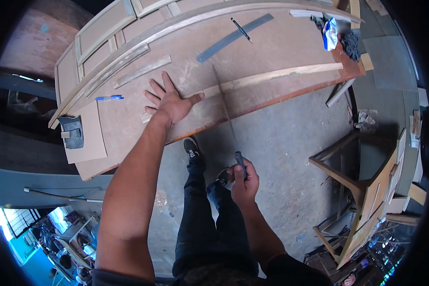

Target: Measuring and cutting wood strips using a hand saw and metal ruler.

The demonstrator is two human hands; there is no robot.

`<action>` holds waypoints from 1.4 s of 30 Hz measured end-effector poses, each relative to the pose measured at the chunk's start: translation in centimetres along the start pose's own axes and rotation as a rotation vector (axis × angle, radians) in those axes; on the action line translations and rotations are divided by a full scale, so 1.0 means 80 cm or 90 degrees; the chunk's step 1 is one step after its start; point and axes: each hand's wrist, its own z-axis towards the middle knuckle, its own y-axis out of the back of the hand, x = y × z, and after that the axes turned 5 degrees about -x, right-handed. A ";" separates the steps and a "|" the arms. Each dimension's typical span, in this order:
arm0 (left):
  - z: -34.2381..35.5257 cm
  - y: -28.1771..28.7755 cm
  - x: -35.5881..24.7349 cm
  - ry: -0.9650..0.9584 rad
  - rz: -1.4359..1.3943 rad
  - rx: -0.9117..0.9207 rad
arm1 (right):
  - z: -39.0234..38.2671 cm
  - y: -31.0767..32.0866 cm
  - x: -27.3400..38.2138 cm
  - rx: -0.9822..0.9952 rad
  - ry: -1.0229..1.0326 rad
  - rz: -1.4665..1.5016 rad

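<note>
Pale, long wooden strip (281, 76) runs left to right — left hand (174, 104), spread wide, lies on it, nearer; right hand (245, 183) grips a dark-handled thin saw (239, 158) crossing it.

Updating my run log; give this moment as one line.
left hand: spread over wood strip | right hand: gripping saw handle | blade: across strip | blue pen: on table

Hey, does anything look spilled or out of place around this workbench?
A patch of pale debris lies scattered on the floor, like unswept waste. Crumpled dark material sits bunched at the right end of the workbench, looking untidy. Nothing appears plainly damaged.
</note>
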 end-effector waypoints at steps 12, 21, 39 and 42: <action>-0.001 0.000 -0.004 0.009 0.024 0.007 | -0.003 -0.006 -0.024 0.034 0.168 -0.149; -0.003 0.004 -0.007 0.006 0.021 0.021 | -0.009 -0.005 -0.032 0.029 0.219 -0.201; -0.002 0.000 -0.006 0.006 0.031 0.008 | -0.007 -0.008 -0.029 0.020 0.267 -0.253; -0.001 0.000 -0.004 -0.004 0.032 -0.016 | -0.001 -0.015 -0.023 0.013 0.284 -0.257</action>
